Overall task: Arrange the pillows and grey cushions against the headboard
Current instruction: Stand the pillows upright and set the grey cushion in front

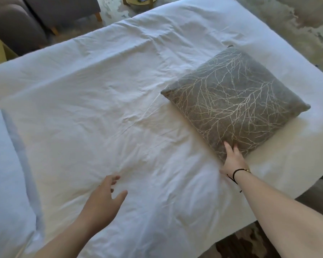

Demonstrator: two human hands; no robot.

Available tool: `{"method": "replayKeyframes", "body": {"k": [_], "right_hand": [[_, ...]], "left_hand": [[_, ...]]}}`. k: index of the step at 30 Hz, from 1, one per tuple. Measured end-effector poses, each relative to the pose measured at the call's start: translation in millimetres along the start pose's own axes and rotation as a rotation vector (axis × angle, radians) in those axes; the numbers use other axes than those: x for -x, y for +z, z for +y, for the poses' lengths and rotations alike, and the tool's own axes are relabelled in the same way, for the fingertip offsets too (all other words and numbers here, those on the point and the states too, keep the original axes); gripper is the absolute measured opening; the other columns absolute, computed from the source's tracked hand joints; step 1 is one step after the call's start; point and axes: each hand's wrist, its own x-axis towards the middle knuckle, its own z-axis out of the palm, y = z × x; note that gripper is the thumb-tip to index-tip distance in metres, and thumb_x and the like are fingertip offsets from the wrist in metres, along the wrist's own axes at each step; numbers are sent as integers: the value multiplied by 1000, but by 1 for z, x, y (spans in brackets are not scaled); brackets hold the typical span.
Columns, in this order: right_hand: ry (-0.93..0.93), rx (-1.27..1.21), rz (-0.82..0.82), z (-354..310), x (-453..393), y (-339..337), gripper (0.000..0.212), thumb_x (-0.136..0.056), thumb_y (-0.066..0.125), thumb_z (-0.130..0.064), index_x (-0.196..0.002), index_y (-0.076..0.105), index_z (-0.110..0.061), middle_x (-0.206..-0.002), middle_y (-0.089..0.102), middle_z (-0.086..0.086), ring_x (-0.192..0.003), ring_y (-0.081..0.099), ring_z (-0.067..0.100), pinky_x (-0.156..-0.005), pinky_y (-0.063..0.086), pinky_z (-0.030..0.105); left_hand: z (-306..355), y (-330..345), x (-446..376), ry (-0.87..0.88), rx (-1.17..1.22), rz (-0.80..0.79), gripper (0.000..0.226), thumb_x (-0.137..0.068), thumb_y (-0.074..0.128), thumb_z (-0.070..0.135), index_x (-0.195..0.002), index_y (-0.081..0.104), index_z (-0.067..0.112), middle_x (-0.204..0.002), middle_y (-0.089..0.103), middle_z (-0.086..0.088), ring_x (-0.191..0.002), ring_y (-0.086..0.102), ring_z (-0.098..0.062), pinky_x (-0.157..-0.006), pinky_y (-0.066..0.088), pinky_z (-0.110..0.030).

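So the grey cushion (235, 101) is lying flat on the white duvet (101, 108), over toward the person's right side of the bed. It's basically square, so there's no real long axis to speak of, but it sits turned like a diamond: one corner points back at the person, the opposite one points away toward the far edge of the bed. The pale branch pattern faces up.

The right hand (233, 161) has landed on that near corner. Two fingertips (227, 146) lie on top of the fabric, a little apart, with the corner's edge running just under the knuckles. I honestly can't tell if the thumb is tucked underneath for a pinch or if the hand is only pressing down, the corner hides it. My guess is the corner gets picked because it's the closest bit to reach and gives a handle to drag or lift the cushion by.

The left hand (104, 196) hovers over bare duvet well apart from the cushion, fingers loosely spread and gripping nothing, probably for balance while leaning in.

A white pillow (6, 174) sits off beyond the left hand's outer side, at the frame edge. The headboard isn't in shot.
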Motion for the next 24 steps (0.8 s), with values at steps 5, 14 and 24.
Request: {"method": "replayKeyframes", "body": {"k": [5,14,24], "right_hand": [[-39,-71,296,12,-1,12,80,-78,41,10,-145,29,-32,-146,44,2,-110,58,34,-84,53,40],[41,-144,140,-27,11,-18,17,-66,52,3,-60,61,-9,-70,61,14,-78,57,39,-61,45,29],[-283,-969,-382,-228,186,-31,10,-71,62,3,-80,66,6,-65,60,25,-63,54,20,-56,50,31]], "left_hand": [[-4,13,6,-55,-8,-27,42,-91,65,36,-129,49,30,-123,57,12,-102,59,-7,-84,44,-29],[0,15,9,-120,123,-73,23,-93,62,33,-116,60,30,-106,64,10,-93,61,-1,-68,46,-20],[35,-42,31,-195,634,2,30,-97,48,50,-117,58,30,-115,66,6,-94,70,-14,-83,56,-38]]}}
